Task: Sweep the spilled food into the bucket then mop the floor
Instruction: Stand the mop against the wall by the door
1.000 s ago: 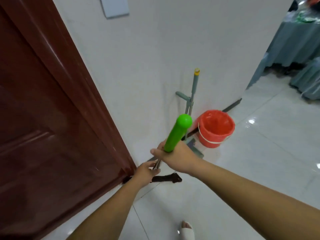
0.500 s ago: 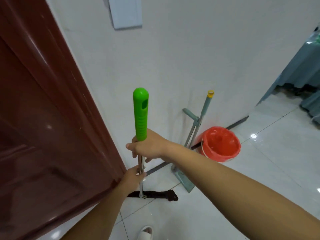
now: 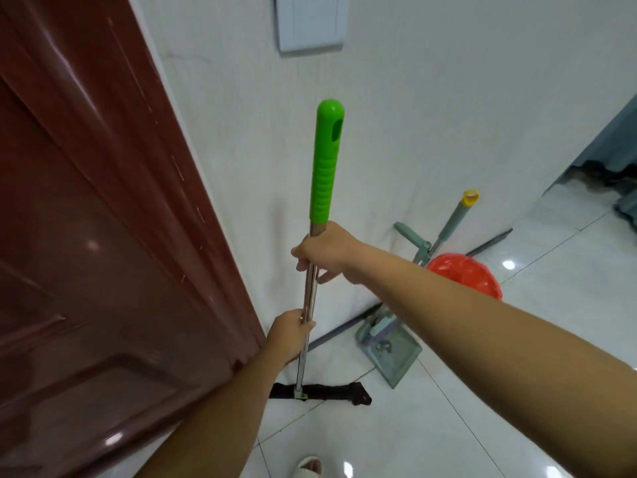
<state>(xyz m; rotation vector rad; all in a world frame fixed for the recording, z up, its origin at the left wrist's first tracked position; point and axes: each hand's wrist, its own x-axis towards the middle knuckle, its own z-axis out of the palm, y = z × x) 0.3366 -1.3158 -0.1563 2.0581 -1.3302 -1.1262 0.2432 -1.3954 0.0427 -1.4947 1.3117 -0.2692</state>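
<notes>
Close against the wall, just right of the door, the mop [image 3: 309, 294] stands nearly upright with its dark flat head [image 3: 331, 391] lying on the floor [image 3: 517, 426] at the foot of the door frame. The right hand [image 3: 325, 251] is wrapped round the metal shaft just under the green grip [image 3: 325, 160], and the left hand [image 3: 289, 334] clamps the shaft lower down. One high and one low is the hold that gives leverage for steering the head. With the shaft this steep, I judge the mop is being taken up or squared off rather than pushed. Beyond it to the right, the long-handled dustpan [image 3: 393, 350] leans on the wall [image 3: 413, 115], its pan on the tiles, and the red bucket [image 3: 465, 276] sits just behind it by the skirting, partly hidden by the right forearm. Both look parked out of the way, which suggests the sweeping is done and mopping is the step in hand. No spilled food shows, nor can the bucket's contents be made out. A brown door [image 3: 103, 236] fills the left, a pale switch plate [image 3: 310, 22] sits high on the wall, and a white slipper [image 3: 310, 469] shows at the bottom edge
</notes>
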